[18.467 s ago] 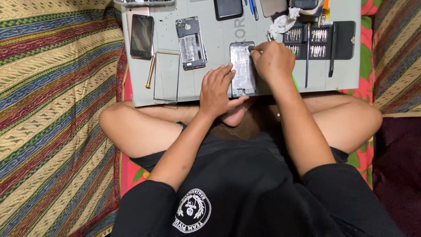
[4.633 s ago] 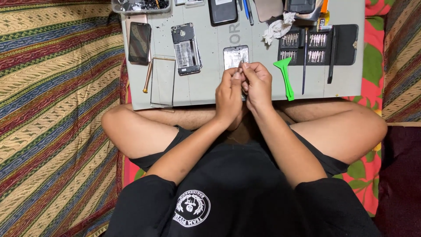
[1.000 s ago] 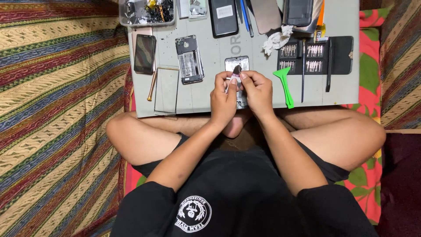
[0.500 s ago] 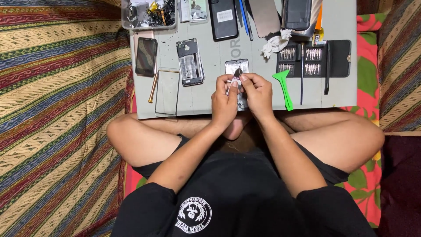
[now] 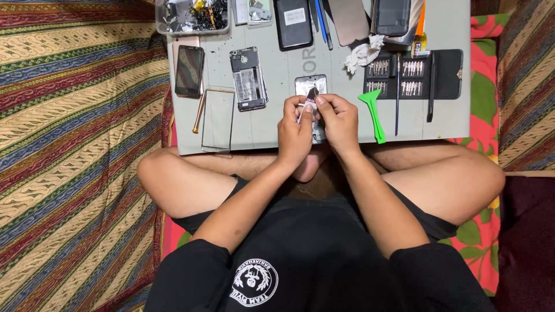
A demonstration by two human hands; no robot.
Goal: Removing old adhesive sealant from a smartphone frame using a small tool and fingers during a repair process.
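Note:
I sit cross-legged with a grey work mat (image 5: 277,124) over my legs. My left hand (image 5: 295,130) and my right hand (image 5: 340,122) meet above an opened phone body (image 5: 307,85) lying on the mat. Between the fingertips of both hands I pinch a small dark part (image 5: 311,94) with a thin pale strip hanging from it. Most of the phone body is hidden under my hands.
On the mat lie another opened phone frame (image 5: 248,79), a dark phone (image 5: 189,70), a glass panel (image 5: 217,119), a green pry tool (image 5: 373,112), a black screwdriver bit case (image 5: 413,75), a crumpled white cloth (image 5: 363,54) and a parts tray (image 5: 193,14). Striped fabric surrounds it.
My hands stay together over the phone body, still pinching the small part. The view has shifted slightly; nothing else on the mat moved.

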